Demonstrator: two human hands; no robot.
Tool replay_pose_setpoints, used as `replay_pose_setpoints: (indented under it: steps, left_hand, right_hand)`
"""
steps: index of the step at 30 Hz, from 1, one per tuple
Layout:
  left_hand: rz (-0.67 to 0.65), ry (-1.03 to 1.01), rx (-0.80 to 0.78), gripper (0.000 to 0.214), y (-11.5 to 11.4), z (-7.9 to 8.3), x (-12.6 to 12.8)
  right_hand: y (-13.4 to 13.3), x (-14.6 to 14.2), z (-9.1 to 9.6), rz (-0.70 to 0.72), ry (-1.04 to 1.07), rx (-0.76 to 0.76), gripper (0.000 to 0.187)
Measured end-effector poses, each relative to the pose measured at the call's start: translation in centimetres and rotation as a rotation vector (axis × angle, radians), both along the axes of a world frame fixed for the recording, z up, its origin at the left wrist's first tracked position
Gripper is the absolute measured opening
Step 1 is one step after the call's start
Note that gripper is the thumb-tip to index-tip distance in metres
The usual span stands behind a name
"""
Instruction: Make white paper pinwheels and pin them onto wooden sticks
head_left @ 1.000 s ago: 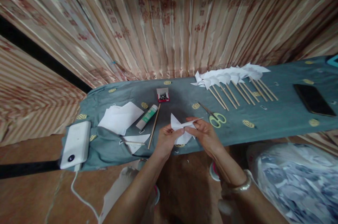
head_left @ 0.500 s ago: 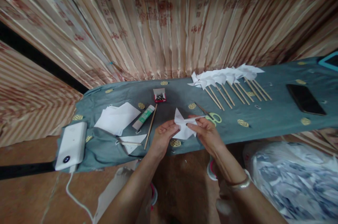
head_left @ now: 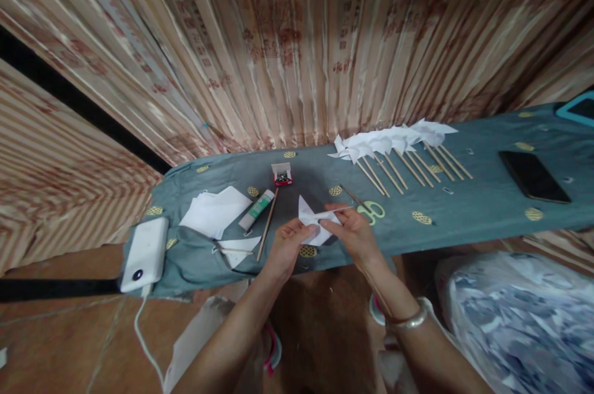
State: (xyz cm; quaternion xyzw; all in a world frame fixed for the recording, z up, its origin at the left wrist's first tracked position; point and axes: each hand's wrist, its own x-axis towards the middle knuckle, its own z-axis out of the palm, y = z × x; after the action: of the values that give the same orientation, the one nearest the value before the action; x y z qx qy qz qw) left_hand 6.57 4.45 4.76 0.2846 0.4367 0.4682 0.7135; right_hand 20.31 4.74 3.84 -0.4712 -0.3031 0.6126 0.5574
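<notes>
My left hand and my right hand both pinch a folded white paper piece above the near edge of the grey-blue cloth-covered table. The paper's points stick up and to the left between my fingers. Green-handled scissors lie just right of my right hand. A wooden stick and a green-and-white glue tube lie to the left of my left hand.
A row of several finished white paper pinwheels on sticks lies at the back right. A small red box, a stack of white paper, a white power bank with cable, and a black phone also rest here. A plastic bag sits lower right.
My hands stay on the paper and fold it a little more tightly. The view has shifted slightly, so the table things sit a bit differently in frame.
</notes>
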Motion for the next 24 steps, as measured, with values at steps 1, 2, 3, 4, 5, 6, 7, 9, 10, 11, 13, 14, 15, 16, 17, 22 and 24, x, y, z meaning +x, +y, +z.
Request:
replay_pose_setpoints:
  steps: [1,2,3,4,5,6,7,9,10,11,13,14,15,16,17,22,24]
  left_hand:
    - [0.004,0.014,0.005,0.038,0.0,0.1,-0.2]
    - [0.003,0.029,0.012,0.039,0.1,0.2,-0.4]
    - [-0.005,0.044,0.020,0.041,0.1,0.3,-0.6]
    - [-0.020,0.060,0.029,0.044,0.2,0.4,-0.7]
    - [-0.040,0.073,0.038,0.047,0.2,0.5,-0.7]
    - [-0.061,0.083,0.044,0.049,0.3,0.6,-0.7]
    - [-0.080,0.086,0.050,0.051,0.4,0.7,-0.7]
    - [-0.106,0.074,0.059,0.050,0.5,0.6,-0.6]
    - [-0.117,0.061,0.058,0.049,0.5,0.5,-0.5]
    - [-0.125,0.049,0.054,0.047,0.6,0.4,-0.5]
    - [-0.140,0.022,0.037,0.045,0.7,0.1,-0.5]
    - [-0.146,0.006,0.026,0.044,0.7,-0.1,-0.5]
    - [-0.151,-0.014,0.016,0.043,0.8,-0.2,-0.6]
    - [-0.152,-0.036,0.009,0.042,0.8,-0.3,-0.6]
    - [-0.151,-0.059,0.006,0.041,0.8,-0.4,-0.6]
    - [-0.137,-0.145,-0.019,0.031,0.9,-0.7,-0.6]
    - [-0.132,-0.163,-0.033,0.028,0.8,-0.8,-0.5]
  right_hand:
    - [-0.2,0.0,0.1,0.000,-0.042,0.029,0.042]
    - [-0.5,0.1,0.2,-0.005,-0.098,0.057,0.040]
    - [-0.9,0.2,0.3,-0.009,-0.164,0.081,0.038]
    - [-1.2,0.3,0.5,-0.014,-0.235,0.099,0.036]
    - [-1.6,0.5,0.6,-0.010,-0.303,0.109,0.034]
    - [-1.9,0.6,0.7,0.000,-0.365,0.112,0.034]
    - [-2.2,0.8,0.8,0.013,-0.414,0.111,0.033]
    - [-2.6,1.0,0.9,0.044,-0.464,0.117,0.032]
    - [-2.7,1.0,0.8,0.061,-0.465,0.126,0.031]
    - [-2.7,1.0,0.8,0.079,-0.456,0.138,0.030]
    - [-2.8,1.0,0.6,0.110,-0.430,0.154,0.029]
    - [-2.8,0.9,0.6,0.122,-0.417,0.156,0.028]
    - [-2.7,0.9,0.5,0.131,-0.405,0.157,0.028]
    - [-2.7,0.8,0.4,0.137,-0.395,0.159,0.027]
    - [-2.6,0.8,0.3,0.144,-0.385,0.165,0.026]
    - [-2.5,0.6,-0.1,0.187,-0.343,0.195,0.020]
    - [-2.5,0.5,-0.1,0.194,-0.327,0.191,0.021]
